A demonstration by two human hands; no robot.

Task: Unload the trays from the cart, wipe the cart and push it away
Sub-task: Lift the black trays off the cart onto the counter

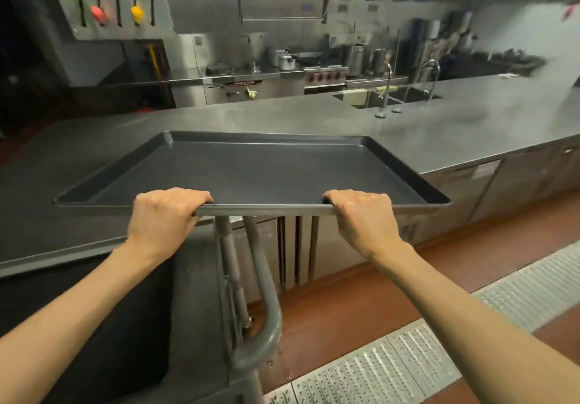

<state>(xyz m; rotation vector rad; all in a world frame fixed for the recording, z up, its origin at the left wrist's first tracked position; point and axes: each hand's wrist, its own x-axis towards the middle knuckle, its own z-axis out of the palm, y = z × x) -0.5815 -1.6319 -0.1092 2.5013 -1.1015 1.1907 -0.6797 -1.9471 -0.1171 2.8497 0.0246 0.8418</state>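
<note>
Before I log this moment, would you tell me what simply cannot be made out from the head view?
- Cart: only its handle and a post show; the shelves are cut off by the bottom edge, so any remaining trays are unseen.
- Tray: whether its far end touches the counter is unclear.
- Left hand and right hand: fingers under the rim are hidden.
- Back shelves: blurred.

Single head-worn wide-angle view, looking forward and down from the person's own eye line across a steel counter [408, 133] toward the back wall; verticals and edges bow near the frame borders. Close range: both forearms enter from the bottom corners, the floor grate [408, 363] lies at lower right. No second view to overlap.
</note>
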